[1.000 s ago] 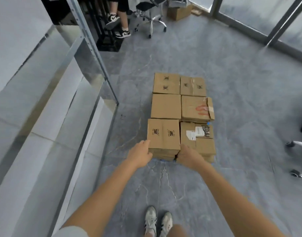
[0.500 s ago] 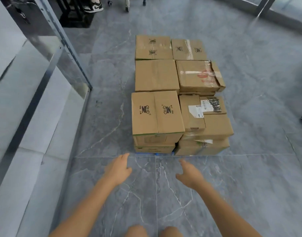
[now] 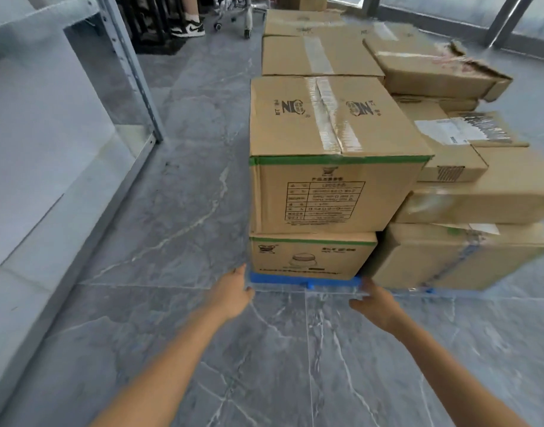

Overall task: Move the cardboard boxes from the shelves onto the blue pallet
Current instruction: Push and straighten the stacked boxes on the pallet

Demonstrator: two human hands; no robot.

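The left hand (image 3: 233, 292) and right hand (image 3: 376, 303) are spread and empty at the near edge of the blue pallet (image 3: 295, 278). Cardboard boxes (image 3: 326, 192) sit stacked on it, near the shelves (image 3: 130, 66).

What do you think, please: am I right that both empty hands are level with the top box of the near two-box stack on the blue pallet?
Not quite. The head view shows the empty left hand and right hand down at the near edge of the blue pallet, below the bottom box, not level with the top box.
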